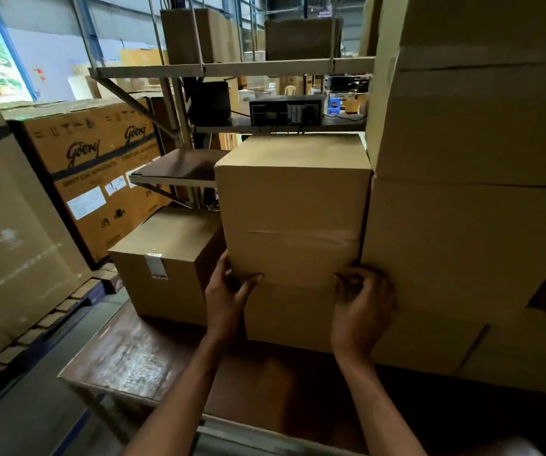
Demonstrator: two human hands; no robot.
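Note:
A plain brown cardboard box (293, 205) stands on top of another box (291, 317), in the middle of a dark wooden table (139, 360). My left hand (227, 296) grips the upper box's lower left corner, thumb on the front face and fingers round the side. My right hand (362, 302) holds its lower right corner, fingers curled into the seam between the two boxes.
A smaller labelled box (163, 264) sits on the table to the left. Tall stacked cartons (472, 199) press against the right. A printed carton (97, 172) and another big box (11, 238) stand on the left. Metal shelving (232, 69) with a black device (286, 110) rises behind.

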